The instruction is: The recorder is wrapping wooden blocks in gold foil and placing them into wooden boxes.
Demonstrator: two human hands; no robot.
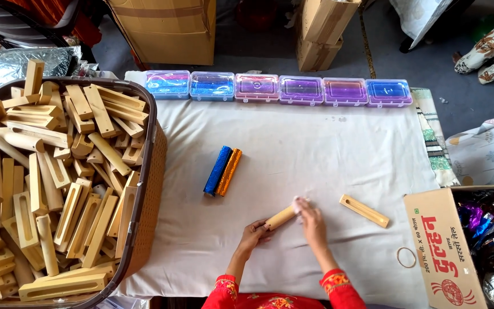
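Observation:
My left hand (253, 233) grips the near end of a short wooden cylinder (280, 218) that lies on the white cloth (327, 154). My right hand (311, 220) presses a small white wad against the cylinder's far end. A slotted wooden bar (364, 210) lies to the right of my hands. A blue glitter roll (218, 170) and an orange glitter roll (229, 171) lie side by side farther up the cloth.
A large basket (144, 189) heaped with wooden bars stands at the left. Several clear plastic boxes (278, 88) line the cloth's far edge. A cardboard box (444, 246) of shiny foil sits at the right, with a rubber band (406, 257) beside it. Cartons stand beyond.

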